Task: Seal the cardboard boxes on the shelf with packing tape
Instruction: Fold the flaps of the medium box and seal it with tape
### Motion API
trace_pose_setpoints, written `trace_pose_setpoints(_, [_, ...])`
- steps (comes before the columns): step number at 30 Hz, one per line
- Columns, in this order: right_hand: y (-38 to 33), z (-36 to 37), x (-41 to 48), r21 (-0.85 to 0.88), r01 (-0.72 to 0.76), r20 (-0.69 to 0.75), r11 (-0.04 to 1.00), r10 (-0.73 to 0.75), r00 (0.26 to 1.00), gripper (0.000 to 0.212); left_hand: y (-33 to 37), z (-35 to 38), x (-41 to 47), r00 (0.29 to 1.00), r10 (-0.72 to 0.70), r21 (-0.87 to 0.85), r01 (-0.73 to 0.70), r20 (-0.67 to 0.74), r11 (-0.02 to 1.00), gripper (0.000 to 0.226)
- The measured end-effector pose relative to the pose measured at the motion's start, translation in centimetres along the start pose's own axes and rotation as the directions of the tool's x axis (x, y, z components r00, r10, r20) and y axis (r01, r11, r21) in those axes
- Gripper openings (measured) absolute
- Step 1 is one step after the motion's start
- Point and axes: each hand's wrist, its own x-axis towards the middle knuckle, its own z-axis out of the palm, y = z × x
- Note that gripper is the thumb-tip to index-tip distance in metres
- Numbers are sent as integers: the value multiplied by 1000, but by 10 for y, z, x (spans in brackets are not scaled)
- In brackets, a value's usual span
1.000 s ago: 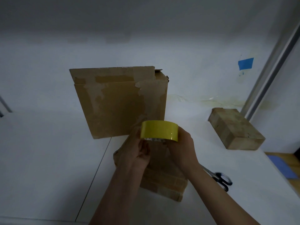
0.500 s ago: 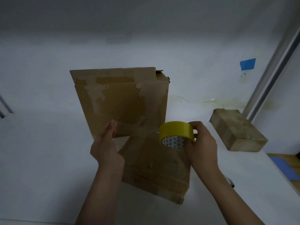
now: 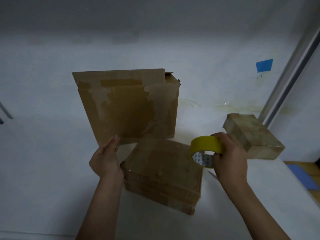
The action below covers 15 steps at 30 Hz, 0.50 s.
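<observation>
Reference: flat box stack (image 3: 164, 172), mid-shelf, near the front edge.

**Edges and room**
- Left of the stack: bare white shelf (image 3: 43, 170), wide open out to the frame edge.
- Right of the stack: a lane of bare shelf, then small box (image 3: 254, 135), well apart from the stack, askew, close to the shelf's right edge.
- Behind the stack: tall box (image 3: 128, 108), upright, its lower front edge just beside the stack's rear edge. Cannot tell whether touching.
- Further right, past the small box: grey metal upright (image 3: 292, 73). Below it, off the shelf, blue mat (image 3: 301, 177).

**Hands**
- Left hand (image 3: 105, 160): at the stack's left rear corner. Fingers nearly straight and close together, tips up at the tall box's lower edge. Cannot tell whether anything is pinched.
- Right hand (image 3: 230, 158): at the stack's right rear corner. Fingers curled round tape roll (image 3: 206, 148), firm grip.
- Roll: held tilted over the stack's right edge, core opening facing the camera.

**Materials**
- Stack: brown corrugated card in flat square layers, with old tape strips and torn patches on top and front.
- Tall box: same card, scuffed pale where the paper skin has torn off, ragged at the top right corner.
- Small box: blocky, banded with dull tape.
- Roll: glossy yellow ring, white core liner with grey triangle print.
- Up and right of the stack, on the white wall: blue tape patch (image 3: 264, 65).
</observation>
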Motion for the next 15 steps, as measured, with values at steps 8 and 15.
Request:
trace_pose_setpoints(8, [6,-2,-3,16,84,49,996,-85,995,55,-19,0,19,982,-184,36,183,46,983,24])
trace_pose_setpoints(15, [3,-5,-5,-23,115,14,993,-114,993,46,-28,1,22,965,-257,33,255,62,966,22])
